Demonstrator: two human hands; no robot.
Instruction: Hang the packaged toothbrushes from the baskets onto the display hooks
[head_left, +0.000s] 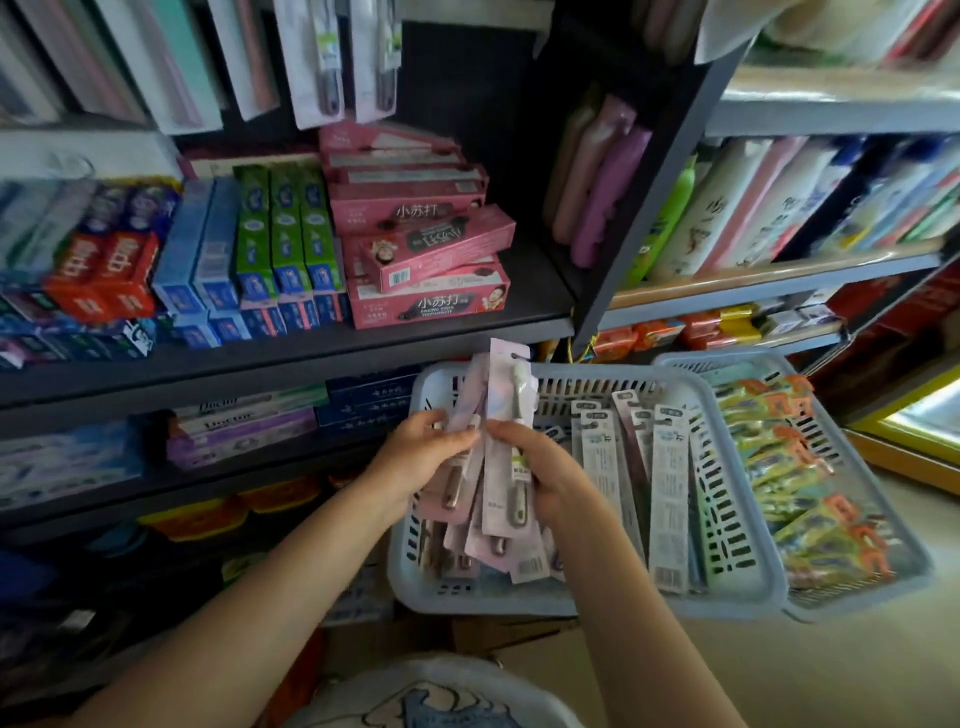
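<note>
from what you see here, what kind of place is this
Most likely a small shop's toiletries aisle. Shelves hold stacked toothpaste boxes and shampoo bottles, packaged toothbrushes hang above, and two baskets of stock wait to be hung.

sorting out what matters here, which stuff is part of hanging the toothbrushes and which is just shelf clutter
Part of the job:
- left hand and right hand, both holding pink toothbrush packs
- near basket of packs
- far basket of colourful packs
- packs already hanging

Just lying about:
- pink toothpaste boxes
- green boxes
- bottles
</note>
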